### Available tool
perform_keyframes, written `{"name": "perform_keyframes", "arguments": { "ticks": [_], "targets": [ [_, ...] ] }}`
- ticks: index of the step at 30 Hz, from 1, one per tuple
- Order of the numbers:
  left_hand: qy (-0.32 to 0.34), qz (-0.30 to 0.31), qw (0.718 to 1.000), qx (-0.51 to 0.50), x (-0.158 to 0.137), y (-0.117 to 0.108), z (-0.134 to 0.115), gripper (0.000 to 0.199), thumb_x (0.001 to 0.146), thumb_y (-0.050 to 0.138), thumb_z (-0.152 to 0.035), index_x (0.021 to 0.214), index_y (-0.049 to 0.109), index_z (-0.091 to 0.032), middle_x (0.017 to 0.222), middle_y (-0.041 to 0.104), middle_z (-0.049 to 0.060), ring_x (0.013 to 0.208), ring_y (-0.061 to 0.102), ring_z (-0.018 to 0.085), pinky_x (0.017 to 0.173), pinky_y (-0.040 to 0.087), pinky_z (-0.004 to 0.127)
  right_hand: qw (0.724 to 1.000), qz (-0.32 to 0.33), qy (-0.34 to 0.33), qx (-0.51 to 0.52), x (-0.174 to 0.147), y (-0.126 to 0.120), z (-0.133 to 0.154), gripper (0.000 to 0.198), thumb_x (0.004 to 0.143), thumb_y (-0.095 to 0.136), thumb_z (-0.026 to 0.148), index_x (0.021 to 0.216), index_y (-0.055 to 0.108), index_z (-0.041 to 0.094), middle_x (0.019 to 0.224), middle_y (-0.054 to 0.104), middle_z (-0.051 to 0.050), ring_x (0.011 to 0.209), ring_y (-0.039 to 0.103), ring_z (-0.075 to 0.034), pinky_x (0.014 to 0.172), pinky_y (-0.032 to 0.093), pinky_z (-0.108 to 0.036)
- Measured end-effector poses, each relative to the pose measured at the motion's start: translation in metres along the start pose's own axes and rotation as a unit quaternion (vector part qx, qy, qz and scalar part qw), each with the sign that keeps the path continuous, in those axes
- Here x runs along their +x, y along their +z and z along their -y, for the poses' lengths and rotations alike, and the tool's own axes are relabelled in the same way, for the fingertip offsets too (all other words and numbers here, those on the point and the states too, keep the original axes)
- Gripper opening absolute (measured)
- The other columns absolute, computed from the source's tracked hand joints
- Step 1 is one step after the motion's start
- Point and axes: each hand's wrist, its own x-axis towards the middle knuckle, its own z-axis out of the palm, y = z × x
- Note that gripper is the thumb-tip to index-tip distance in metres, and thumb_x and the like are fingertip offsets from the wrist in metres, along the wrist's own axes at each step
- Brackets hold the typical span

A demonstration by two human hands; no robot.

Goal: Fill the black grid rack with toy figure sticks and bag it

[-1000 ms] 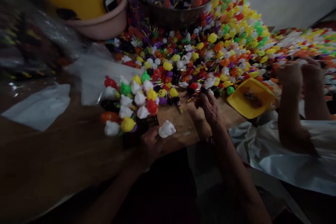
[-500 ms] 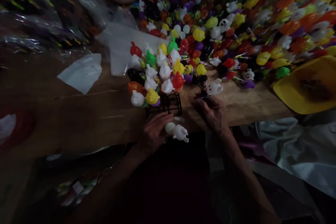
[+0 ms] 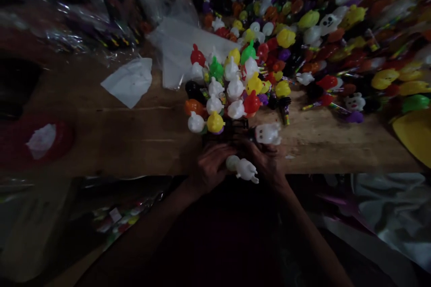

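Observation:
My left hand [image 3: 212, 166] is closed at the table's front edge, with a white animal-shaped figure [image 3: 247, 170] on a pale round base sticking out beside its fingers. Close on its right, my right hand [image 3: 266, 163] is closed around the dark lower part of a white-faced animal figure [image 3: 268, 133], which lies sideways. The fingertips of both hands are in shadow at the front of a black grid rack [image 3: 239, 123]. Packed upright in that rack are several plastic animal figures [image 3: 215, 122] in white, yellow, red, green and orange.
A large heap of similar colourful figures [image 3: 313, 36] covers the back right. Clear plastic bags [image 3: 182, 36] and a white paper piece [image 3: 129, 81] lie left of the rack. A red container [image 3: 63, 143] stands far left, a yellow one [image 3: 414, 136] far right.
My right hand has moved left with the white-faced figure, up to the rack and my left hand. The left hand still holds its white figure. The whole view has shifted.

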Motion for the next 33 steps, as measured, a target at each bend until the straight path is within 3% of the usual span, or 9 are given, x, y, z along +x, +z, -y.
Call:
{"name": "perform_keyframes", "arguments": {
  "ticks": [6, 16, 25, 30, 33],
  "targets": [
    [-0.003, -0.008, 1.000, -0.020, -0.004, 0.002, 0.003, 0.028, 0.101, 0.052, -0.035, 0.112, 0.068, -0.015, 0.099, 0.077, 0.011, 0.098, 0.073, 0.022, 0.091, 0.058, 0.036, 0.996, 0.033, -0.065, -0.044, 0.012, 0.016, 0.011, 0.024, 0.085, 0.066, 0.047, 0.078, 0.074, 0.025, 0.073, 0.068, -0.003, 0.075, 0.067, -0.022, 0.071, 0.057, -0.036],
    [-0.003, -0.044, 0.999, -0.023, -0.001, 0.004, 0.000, 0.017, 0.100, 0.053, -0.024, 0.106, 0.066, -0.016, 0.097, 0.077, 0.008, 0.093, 0.073, 0.019, 0.086, 0.059, 0.031, 0.971, 0.061, -0.170, -0.158, 0.021, 0.008, 0.012, 0.028, 0.087, 0.065, 0.048, 0.071, 0.072, 0.027, 0.067, 0.066, -0.004, 0.063, 0.060, -0.020, 0.059, 0.050, -0.032],
    [-0.030, -0.038, 0.999, -0.010, 0.008, 0.007, -0.009, 0.017, 0.100, 0.050, -0.021, 0.093, 0.065, -0.018, 0.084, 0.074, 0.004, 0.078, 0.070, 0.018, 0.076, 0.054, 0.030, 0.958, 0.092, -0.203, -0.180, 0.033, 0.009, 0.001, 0.034, 0.091, 0.056, 0.044, 0.064, 0.064, 0.026, 0.065, 0.064, -0.005, 0.064, 0.061, -0.020, 0.059, 0.053, -0.032],
    [-0.009, -0.046, 0.999, 0.004, 0.008, 0.004, -0.003, 0.015, 0.099, 0.052, -0.022, 0.094, 0.066, -0.018, 0.084, 0.075, 0.004, 0.078, 0.071, 0.018, 0.075, 0.053, 0.028, 0.960, 0.088, -0.216, -0.153, 0.024, 0.008, 0.002, 0.025, 0.094, 0.058, 0.040, 0.082, 0.074, 0.025, 0.078, 0.072, -0.007, 0.072, 0.067, -0.021, 0.065, 0.056, -0.033],
    [0.024, -0.040, 0.999, 0.020, 0.008, 0.000, -0.007, 0.013, 0.099, 0.054, -0.022, 0.101, 0.066, -0.016, 0.091, 0.076, 0.004, 0.084, 0.072, 0.017, 0.081, 0.052, 0.028, 0.965, 0.019, -0.215, -0.152, 0.012, -0.012, 0.002, 0.025, 0.094, 0.058, 0.039, 0.106, 0.074, 0.025, 0.099, 0.076, -0.008, 0.089, 0.072, -0.023, 0.078, 0.059, -0.036]
  ]
}}
